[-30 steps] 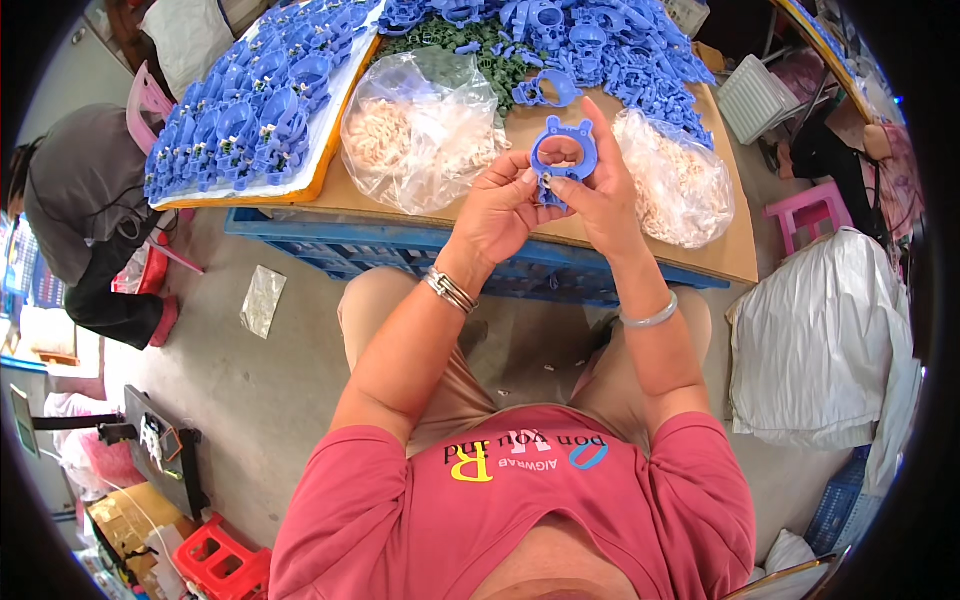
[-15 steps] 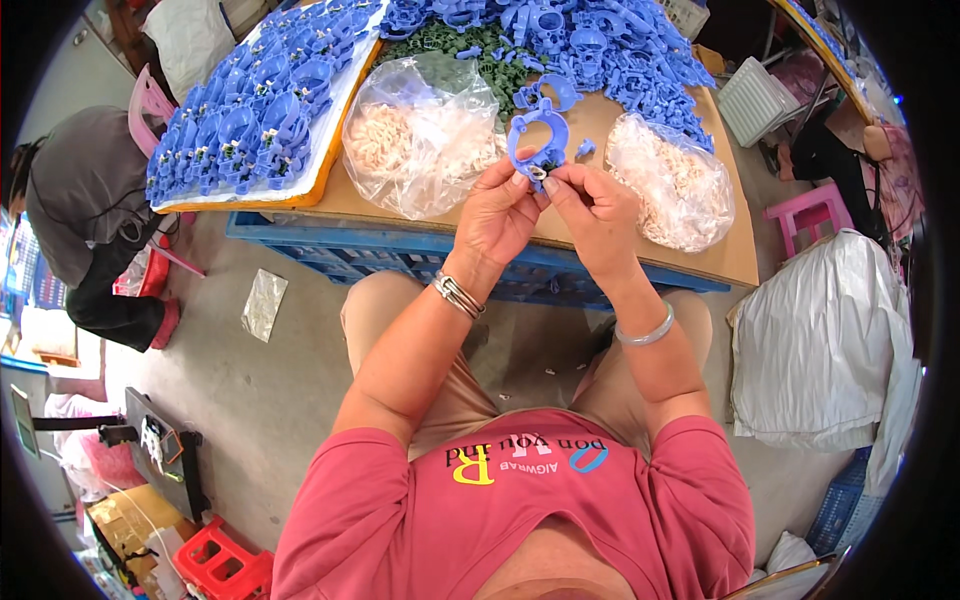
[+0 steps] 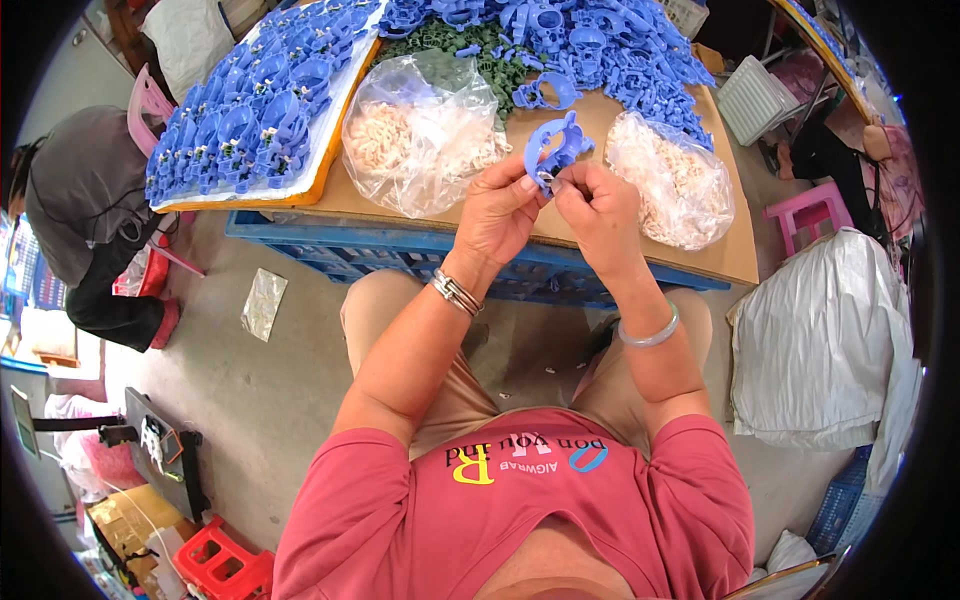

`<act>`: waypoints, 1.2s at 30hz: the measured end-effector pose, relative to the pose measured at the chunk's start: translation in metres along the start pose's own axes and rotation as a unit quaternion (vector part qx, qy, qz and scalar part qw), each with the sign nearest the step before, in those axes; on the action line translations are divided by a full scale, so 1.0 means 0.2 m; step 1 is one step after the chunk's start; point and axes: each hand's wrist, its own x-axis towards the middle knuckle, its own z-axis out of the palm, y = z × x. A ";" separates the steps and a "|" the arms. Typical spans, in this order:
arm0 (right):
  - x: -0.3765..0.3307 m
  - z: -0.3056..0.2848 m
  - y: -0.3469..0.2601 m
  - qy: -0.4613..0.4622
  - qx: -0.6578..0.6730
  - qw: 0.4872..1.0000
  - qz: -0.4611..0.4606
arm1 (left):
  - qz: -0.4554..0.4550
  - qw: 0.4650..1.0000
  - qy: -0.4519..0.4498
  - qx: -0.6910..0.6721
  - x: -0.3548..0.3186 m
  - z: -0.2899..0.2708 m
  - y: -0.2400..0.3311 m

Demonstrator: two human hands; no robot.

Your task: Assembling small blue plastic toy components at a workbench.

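Note:
A blue ring-shaped plastic part (image 3: 541,146) is held up over the front of the table, tilted so that its opening is seen at a slant. My left hand (image 3: 497,212) pinches its lower left edge between thumb and fingers. At the lower end of the same part, the closed thumb and fingers of my right hand (image 3: 598,212) grip it; any small piece between them is too hidden to make out. Just beyond lies another blue plastic part (image 3: 552,91) on the brown board (image 3: 400,222).
Clear bags of small cream-coloured pieces flank my hands, a left bag (image 3: 415,150) and a right bag (image 3: 672,185). Behind are heaped blue parts (image 3: 600,40) and dark green pieces (image 3: 497,75). An orange-edged tray (image 3: 345,135) holds rows of blue assemblies. A person (image 3: 90,190) bends at far left.
The blue ring-shaped part has been turned in my hands; its ring now leans to the right and shows more from the side. My right fingers have shifted slightly along its lower end.

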 end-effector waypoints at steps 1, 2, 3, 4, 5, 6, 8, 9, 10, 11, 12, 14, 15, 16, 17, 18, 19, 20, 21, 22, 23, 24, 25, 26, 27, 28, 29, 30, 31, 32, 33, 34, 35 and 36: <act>0.00 -0.01 0.00 -0.017 -0.006 1.000 -0.001 | 0.000 1.000 0.000 0.000 0.00 0.00 0.00; 0.00 -0.01 0.00 -0.017 -0.006 1.000 -0.001 | -0.010 1.000 -0.010 -0.022 0.00 -0.01 0.00; 0.00 -0.01 0.00 -0.021 -0.006 1.000 -0.008 | -0.021 0.999 -0.019 -0.044 0.00 -0.02 -0.01; 0.00 -0.01 0.00 -0.025 -0.007 1.000 -0.016 | -0.021 0.999 -0.019 -0.044 0.00 -0.02 -0.01; 0.01 -0.02 -0.01 -0.025 -0.007 1.000 -0.016 | -0.027 0.999 -0.016 -0.043 0.00 -0.03 -0.01; 0.01 -0.02 -0.01 -0.025 -0.043 0.998 -0.040 | -0.033 0.998 -0.013 -0.042 0.00 -0.03 -0.01; 0.01 -0.03 -0.01 -0.023 -0.079 0.995 -0.063 | -0.033 0.999 -0.016 -0.035 0.00 -0.01 -0.01; 0.02 -0.03 -0.01 -0.023 -0.096 0.991 -0.093 | -0.031 0.999 -0.019 -0.028 0.00 -0.01 -0.01; 0.02 -0.04 0.00 -0.024 -0.113 0.986 -0.123 | -0.032 0.999 -0.019 -0.028 0.00 -0.02 -0.01; 0.02 -0.04 -0.01 -0.023 -0.113 0.986 -0.122 | -0.032 0.999 -0.012 -0.024 0.00 -0.03 -0.01; 0.02 -0.04 -0.02 -0.022 -0.114 0.986 -0.123 | -0.033 0.999 -0.005 -0.019 0.00 -0.04 -0.01; 0.02 -0.03 -0.02 -0.018 -0.115 0.986 -0.122 | -0.033 0.999 -0.009 -0.014 0.01 -0.02 -0.01; 0.01 -0.02 -0.02 -0.009 -0.115 0.986 -0.120 | -0.031 0.999 -0.012 -0.010 0.01 -0.01 -0.01; 0.01 -0.02 -0.01 0.000 -0.116 0.986 -0.118 | -0.032 0.999 -0.012 -0.010 0.01 0.00 -0.01; 0.01 -0.02 -0.02 0.000 -0.116 0.986 -0.118 | -0.021 1.000 -0.018 -0.013 0.01 0.00 -0.01; 0.01 -0.01 -0.02 0.004 -0.112 0.987 -0.115 | -0.010 1.000 -0.024 -0.017 0.01 0.01 -0.01; 0.01 -0.01 -0.03 0.008 -0.109 0.988 -0.113 | -0.011 1.000 -0.024 -0.016 0.01 0.00 -0.01; 0.01 -0.01 -0.02 0.009 -0.108 0.988 -0.112 | -0.014 0.999 -0.024 -0.016 0.01 0.00 -0.01; 0.01 -0.01 -0.01 0.021 -0.120 0.981 -0.150 | -0.017 0.999 -0.023 -0.016 0.01 0.00 -0.01; 0.01 0.00 -0.01 0.033 -0.132 0.973 -0.188 | -0.018 0.999 -0.024 -0.016 0.01 -0.01 -0.01; 0.01 0.00 0.00 0.034 -0.132 0.973 -0.188 | -0.016 0.999 -0.026 -0.022 0.00 -0.01 -0.01; 0.00 0.00 0.00 0.024 -0.067 0.989 -0.131 | -0.014 0.999 -0.029 -0.027 0.00 -0.01 -0.01; 0.00 0.01 0.01 0.014 -0.002 0.997 -0.072 | -0.015 0.999 -0.029 -0.027 0.01 0.00 -0.01; 0.00 0.00 0.00 0.015 -0.002 0.997 -0.072 | -0.014 0.999 -0.036 -0.016 0.01 0.01 0.00; 0.00 0.00 -0.01 0.019 -0.012 0.997 -0.069 | -0.013 0.999 -0.042 -0.004 0.01 0.02 0.00; -0.01 0.00 -0.02 0.024 -0.021 0.997 -0.067 | -0.014 0.999 -0.043 -0.003 0.02 0.01 0.00; -0.01 0.00 -0.02 0.024 -0.021 0.997 -0.067 | -0.006 0.999 -0.042 -0.007 0.01 0.00 -0.01; -0.01 0.00 -0.02 0.014 0.024 1.000 -0.009 | 0.002 0.999 -0.041 -0.010 0.02 -0.01 -0.01; -0.02 0.00 -0.02 0.003 0.070 0.996 0.048 | 0.001 0.999 -0.041 -0.010 0.02 -0.01 -0.01; -0.01 0.00 -0.01 0.004 0.071 0.996 0.049 | 0.005 0.999 -0.039 0.003 0.02 -0.02 -0.01; 0.00 -0.01 -0.01 -0.008 0.085 0.994 0.069 | 0.009 0.999 -0.037 0.016 0.03 -0.02 -0.01; 0.00 -0.01 0.00 -0.020 0.100 0.991 0.090 | 0.008 0.999 -0.036 0.017 0.03 -0.02 -0.01; -0.01 0.00 0.00 -0.020 0.100 0.991 0.091 | 0.005 0.999 -0.035 0.008 0.03 -0.03 -0.02; -0.01 0.01 0.01 0.001 0.077 0.996 0.044 | 0.003 0.999 -0.034 0.000 0.02 -0.03 -0.02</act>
